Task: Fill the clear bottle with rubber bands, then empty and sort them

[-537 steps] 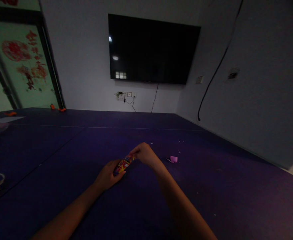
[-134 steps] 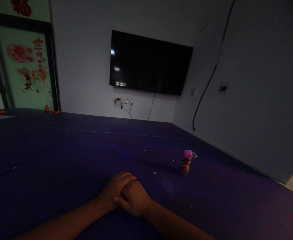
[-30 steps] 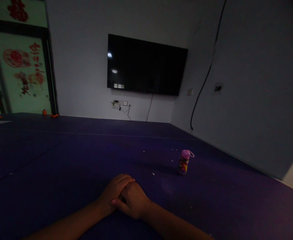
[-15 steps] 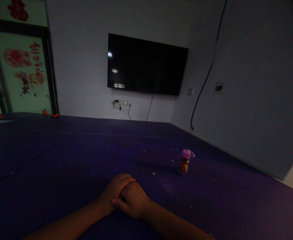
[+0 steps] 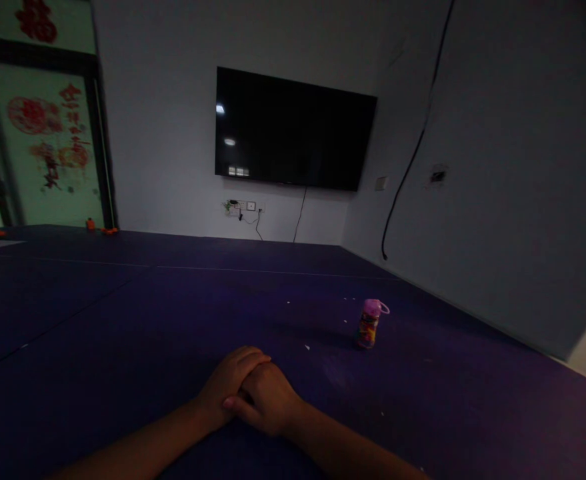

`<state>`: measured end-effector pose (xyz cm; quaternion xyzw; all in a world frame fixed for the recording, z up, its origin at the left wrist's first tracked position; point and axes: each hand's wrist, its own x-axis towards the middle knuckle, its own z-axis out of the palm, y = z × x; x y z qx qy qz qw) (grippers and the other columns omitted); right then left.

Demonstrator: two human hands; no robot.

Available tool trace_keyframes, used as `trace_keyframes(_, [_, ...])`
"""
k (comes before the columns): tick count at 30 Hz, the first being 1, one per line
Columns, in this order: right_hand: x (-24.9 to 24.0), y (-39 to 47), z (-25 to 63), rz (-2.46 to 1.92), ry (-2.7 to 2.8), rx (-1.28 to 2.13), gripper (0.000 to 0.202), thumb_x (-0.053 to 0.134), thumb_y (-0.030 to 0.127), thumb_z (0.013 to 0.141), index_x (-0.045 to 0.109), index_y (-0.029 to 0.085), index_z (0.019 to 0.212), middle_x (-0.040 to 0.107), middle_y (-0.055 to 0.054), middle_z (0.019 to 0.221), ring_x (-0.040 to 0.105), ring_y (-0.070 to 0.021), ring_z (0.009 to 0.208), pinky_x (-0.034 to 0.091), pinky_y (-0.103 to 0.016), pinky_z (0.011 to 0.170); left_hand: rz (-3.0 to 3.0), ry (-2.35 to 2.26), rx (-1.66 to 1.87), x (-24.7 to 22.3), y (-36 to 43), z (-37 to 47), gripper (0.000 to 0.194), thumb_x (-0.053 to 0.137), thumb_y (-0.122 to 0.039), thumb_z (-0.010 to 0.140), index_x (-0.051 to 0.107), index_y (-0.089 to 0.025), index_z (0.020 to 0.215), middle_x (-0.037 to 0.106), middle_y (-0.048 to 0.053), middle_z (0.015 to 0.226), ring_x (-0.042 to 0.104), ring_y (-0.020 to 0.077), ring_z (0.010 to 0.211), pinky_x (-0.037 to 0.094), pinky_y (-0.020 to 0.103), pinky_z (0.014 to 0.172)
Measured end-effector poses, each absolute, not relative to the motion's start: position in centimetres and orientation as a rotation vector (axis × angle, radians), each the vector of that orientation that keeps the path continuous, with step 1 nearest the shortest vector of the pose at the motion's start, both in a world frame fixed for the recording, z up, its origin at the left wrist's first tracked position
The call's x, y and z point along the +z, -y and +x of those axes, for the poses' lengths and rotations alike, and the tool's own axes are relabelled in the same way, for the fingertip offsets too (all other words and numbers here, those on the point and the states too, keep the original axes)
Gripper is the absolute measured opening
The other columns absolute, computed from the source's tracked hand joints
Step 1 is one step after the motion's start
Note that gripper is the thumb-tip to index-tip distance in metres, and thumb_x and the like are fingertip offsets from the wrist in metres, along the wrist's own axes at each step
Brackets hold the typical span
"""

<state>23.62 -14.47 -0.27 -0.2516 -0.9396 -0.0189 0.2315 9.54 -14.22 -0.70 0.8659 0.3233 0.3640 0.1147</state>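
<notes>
My left hand [image 5: 227, 385] and my right hand [image 5: 270, 397] are clasped together over the purple surface [image 5: 187, 333]. The left fingers lie closed across the right hand's knuckles. Wrapped inward, the right hand has its thumb against the left hand, and its other fingers are mostly hidden. No object shows between them. Ahead and to the right, a small bottle [image 5: 367, 327] stands upright and apart from both hands. It has a pink cap with a ring loop and multicoloured contents or wrapping.
White scraps [image 5: 307, 347] dot the purple surface. Orange items [image 5: 91, 225] lie at the far left, near a door [image 5: 47, 147] with red decorations. A dark television [image 5: 293, 130] hangs on the far wall, and a black cable [image 5: 407, 175] runs down the right wall.
</notes>
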Motion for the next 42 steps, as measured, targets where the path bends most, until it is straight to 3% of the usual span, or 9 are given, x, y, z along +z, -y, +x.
trace_keyframes(6, [1.5, 13.2, 25.4, -0.743, 2.414, -0.314, 0.043, 0.032, 0.044, 0.092, 0.063, 0.015, 0.095, 0.066, -0.012, 0.095, 0.058, -0.0237, 0.089, 0.043, -0.038, 0.080, 2.564, -1.098, 1.372, -0.8, 14.3, 9.5, 0.042, 0.041, -0.035, 0.088, 0.044, -0.022, 0.128, 0.057, 0.010, 0.122, 0.052, 0.0254, 0.112, 0.040, 0.045, 0.097])
trace_keyframes(10, [5.8, 10.8, 29.9, -1.234, 2.111, -0.598, 0.032, 0.034, 0.030, 0.094, 0.064, 0.018, 0.097, 0.063, -0.013, 0.107, 0.052, -0.0262, 0.103, 0.038, -0.041, 0.086, 2.448, -1.360, 1.444, -0.6, 14.0, 9.8, 0.038, 0.043, -0.021, 0.086, 0.047, -0.022, 0.124, 0.057, 0.009, 0.121, 0.052, 0.0236, 0.113, 0.041, 0.046, 0.097])
trace_keyframes(15, [11.1, 9.3, 38.1, -1.890, 1.696, -0.835, 0.033, 0.050, 0.035, 0.086, 0.060, 0.016, 0.111, 0.053, -0.017, 0.122, 0.049, -0.0327, 0.109, 0.041, -0.043, 0.080, 2.365, -1.406, 1.445, -0.7, 13.6, 9.7, 0.035, 0.044, -0.022, 0.086, 0.051, -0.020, 0.120, 0.058, 0.009, 0.120, 0.052, 0.0234, 0.114, 0.042, 0.047, 0.098])
trace_keyframes(19, [12.5, 9.3, 42.8, -2.269, 1.631, -0.531, 0.042, 0.053, 0.050, 0.080, 0.065, 0.016, 0.101, 0.062, -0.017, 0.104, 0.060, -0.0335, 0.092, 0.045, -0.039, 0.068, 2.362, -1.369, 1.428, -0.9, 13.7, 9.6, 0.035, 0.045, -0.025, 0.087, 0.051, -0.021, 0.121, 0.058, 0.009, 0.121, 0.052, 0.0234, 0.115, 0.042, 0.047, 0.098])
trace_keyframes(22, [12.3, 9.1, 44.5, -2.421, 1.650, -0.189, 0.038, 0.057, 0.049, 0.075, 0.068, 0.016, 0.090, 0.066, -0.015, 0.092, 0.063, -0.0320, 0.087, 0.045, -0.034, 0.062, 2.374, -1.347, 1.432, -1.0, 13.8, 9.7, 0.037, 0.044, -0.024, 0.086, 0.049, -0.023, 0.123, 0.059, 0.008, 0.121, 0.053, 0.0230, 0.114, 0.043, 0.046, 0.098])
trace_keyframes(32, [13.1, 10.3, 38.3, -2.131, 1.751, -0.329, 0.034, 0.053, 0.045, 0.077, 0.067, 0.014, 0.077, 0.066, -0.015, 0.080, 0.063, -0.0263, 0.074, 0.036, -0.028, 0.052, 2.351, -1.298, 1.395, -1.3, 13.8, 9.7, 0.039, 0.045, -0.032, 0.087, 0.048, -0.024, 0.126, 0.058, 0.010, 0.122, 0.054, 0.0242, 0.113, 0.044, 0.045, 0.096])
trace_keyframes(36, [12.9, 11.5, 33.0, -1.688, 1.881, -0.072, 0.032, 0.055, 0.044, 0.076, 0.065, 0.015, 0.068, 0.063, -0.006, 0.064, 0.058, -0.0169, 0.059, 0.032, -0.024, 0.049, 2.266, -1.343, 1.424, -0.9, 14.0, 9.8, 0.057, 0.053, -0.039, 0.082, 0.036, -0.022, 0.134, 0.048, 0.013, 0.133, 0.047, 0.0266, 0.121, 0.041, 0.046, 0.098])
trace_keyframes(39, [11.6, 12.4, 29.7, -1.409, 1.921, 0.188, 0.027, 0.057, 0.039, 0.076, 0.066, 0.014, 0.071, 0.063, -0.004, 0.064, 0.055, -0.0133, 0.057, 0.033, -0.022, 0.050, 2.196, -1.406, 1.497, -0.6, 13.8, 9.9, 0.074, 0.064, -0.040, 0.073, 0.032, -0.021, 0.136, 0.042, 0.014, 0.138, 0.040, 0.0300, 0.126, 0.035, 0.050, 0.102])
trace_keyframes(42, [10.3, 13.3, 27.4, -1.238, 1.936, 0.367, 0.021, 0.058, 0.033, 0.074, 0.066, 0.014, 0.076, 0.063, -0.003, 0.066, 0.053, -0.0115, 0.057, 0.034, -0.021, 0.050, 2.086, -1.384, 1.536, -0.5, 13.6, 10.1, 0.068, 0.063, -0.035, 0.071, 0.036, -0.022, 0.133, 0.047, 0.012, 0.133, 0.046, 0.0283, 0.121, 0.038, 0.048, 0.099])
